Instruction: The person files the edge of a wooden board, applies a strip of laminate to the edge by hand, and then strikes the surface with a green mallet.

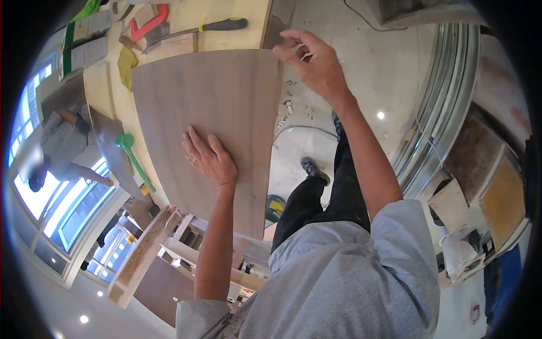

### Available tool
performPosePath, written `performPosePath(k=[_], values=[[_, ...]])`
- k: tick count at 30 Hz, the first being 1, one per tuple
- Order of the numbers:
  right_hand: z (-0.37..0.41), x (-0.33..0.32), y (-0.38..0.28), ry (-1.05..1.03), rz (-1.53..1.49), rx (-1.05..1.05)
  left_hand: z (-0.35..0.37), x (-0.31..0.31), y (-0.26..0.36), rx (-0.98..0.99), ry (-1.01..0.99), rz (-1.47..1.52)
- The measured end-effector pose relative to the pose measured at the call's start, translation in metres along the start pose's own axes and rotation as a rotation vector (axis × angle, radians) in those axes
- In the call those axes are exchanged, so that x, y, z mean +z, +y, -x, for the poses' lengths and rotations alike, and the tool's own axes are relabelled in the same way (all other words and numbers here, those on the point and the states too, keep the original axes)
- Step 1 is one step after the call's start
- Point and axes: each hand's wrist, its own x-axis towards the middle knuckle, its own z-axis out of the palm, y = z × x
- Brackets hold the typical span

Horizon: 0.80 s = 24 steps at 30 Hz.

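A brown wood-grain panel [169, 107] lies on the pale workbench [248, 8], its straight edge facing the floor side. My left hand [210, 158] rests flat on the panel's face, fingers spread. At the panel's far corner is my right hand [313, 62], its fingers curled and thumb close to the edge. Anything pinched there is too small or blurred to make out. Beyond the panel lie a tool with a black-and-yellow handle [224, 24], a red clamp-like frame [160, 14] and a yellow cloth [125, 66]. A green mallet [135, 161] sits on the left.
Debris and a cable [305, 127] lie on the tiled floor [372, 73] beside my feet. Long metal profiles [451, 85] run along the right. Another person [62, 141] leans over a surface at far left. Boards and shelving [195, 237] stand at lower left.
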Motion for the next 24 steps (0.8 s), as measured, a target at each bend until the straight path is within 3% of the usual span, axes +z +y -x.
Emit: performPosePath(k=[5,10,17,21,24], values=[[0.033,0.011,-0.001,0.044,0.183,-0.055,0.0,0.001,-0.001,0.01,0.008,-0.011],[0.069,0.024,-0.012,0.047,0.163,-0.033,0.0,0.0,0.001,0.012,0.011,-0.003],[0.026,0.007,0.005,0.111,0.217,0.014,-0.002,-0.001,0.004,0.039,0.004,0.022],[0.049,0.014,0.014,0.141,0.292,-0.273,0.001,0.0,0.0,0.055,0.028,-0.042],[0.085,0.02,0.004,-0.014,0.124,0.026,0.0,0.001,-0.001,0.051,0.027,-0.044]])
